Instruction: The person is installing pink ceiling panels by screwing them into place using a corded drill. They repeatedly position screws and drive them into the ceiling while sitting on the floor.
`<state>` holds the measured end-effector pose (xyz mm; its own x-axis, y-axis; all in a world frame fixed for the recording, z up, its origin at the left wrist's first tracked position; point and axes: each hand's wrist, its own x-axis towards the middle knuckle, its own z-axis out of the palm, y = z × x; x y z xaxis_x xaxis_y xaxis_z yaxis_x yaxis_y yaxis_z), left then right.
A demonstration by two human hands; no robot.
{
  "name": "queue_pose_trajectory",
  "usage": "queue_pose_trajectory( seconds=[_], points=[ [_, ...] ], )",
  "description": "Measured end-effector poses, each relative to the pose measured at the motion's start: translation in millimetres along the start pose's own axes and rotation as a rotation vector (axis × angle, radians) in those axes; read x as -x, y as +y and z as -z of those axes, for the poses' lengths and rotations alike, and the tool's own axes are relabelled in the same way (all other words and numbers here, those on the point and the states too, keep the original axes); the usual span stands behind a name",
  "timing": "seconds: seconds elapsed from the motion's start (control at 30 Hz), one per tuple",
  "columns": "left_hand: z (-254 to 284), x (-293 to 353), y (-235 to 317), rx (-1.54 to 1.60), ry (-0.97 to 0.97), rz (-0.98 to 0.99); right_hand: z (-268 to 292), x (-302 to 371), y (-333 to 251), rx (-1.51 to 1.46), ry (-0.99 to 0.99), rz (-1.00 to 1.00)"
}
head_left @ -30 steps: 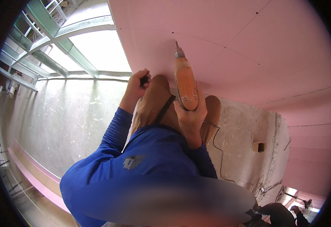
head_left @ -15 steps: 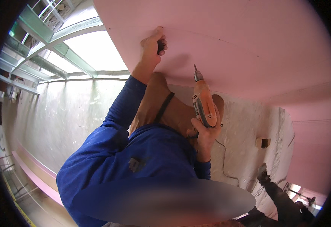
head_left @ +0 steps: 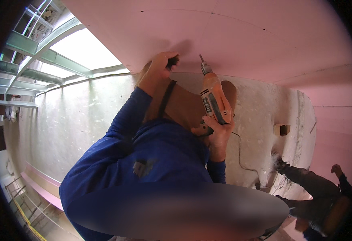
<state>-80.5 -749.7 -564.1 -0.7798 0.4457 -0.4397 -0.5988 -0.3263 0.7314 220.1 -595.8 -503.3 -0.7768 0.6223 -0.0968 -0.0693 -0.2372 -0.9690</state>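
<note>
My right hand [head_left: 220, 130] is wrapped round the grip of an orange and black corded power drill [head_left: 215, 98]. Its bit points up and away, towards the pink plasterboard [head_left: 240, 48], with the tip seemingly short of the surface. My left hand [head_left: 160, 68] is closed round a clump of small dark spiky pieces [head_left: 172, 62] that look like screws, close to the board's near edge. Several dark dots, like screw heads, sit along a faint line on the board.
A power cord [head_left: 240, 154] trails from the drill over the dusty floor [head_left: 95, 104]. A small open box [head_left: 282, 129] lies on the right. Another person's leg [head_left: 312, 180] shows at lower right. Metal framing [head_left: 43, 48] stands at upper left; pink board strips [head_left: 41, 184] lie lower left.
My left hand has drawn back from the dotted line towards me, its pointing finger now curled. The board has shifted upward in view. More of the other person shows.
</note>
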Motion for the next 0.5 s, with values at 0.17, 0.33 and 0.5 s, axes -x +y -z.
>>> queue_pose_trajectory(
  seconds=[0.17,0.33,0.5],
  points=[
    [-6,1,-26,0.197,-0.125,0.125,12,1,6,-0.070,0.019,-0.040],
    [-11,2,-21,0.188,-0.255,0.103,15,3,5,-0.074,0.007,-0.066],
    [-14,-2,-22,0.107,-0.301,0.041,13,6,0,-0.053,-0.041,-0.081]
  ],
)
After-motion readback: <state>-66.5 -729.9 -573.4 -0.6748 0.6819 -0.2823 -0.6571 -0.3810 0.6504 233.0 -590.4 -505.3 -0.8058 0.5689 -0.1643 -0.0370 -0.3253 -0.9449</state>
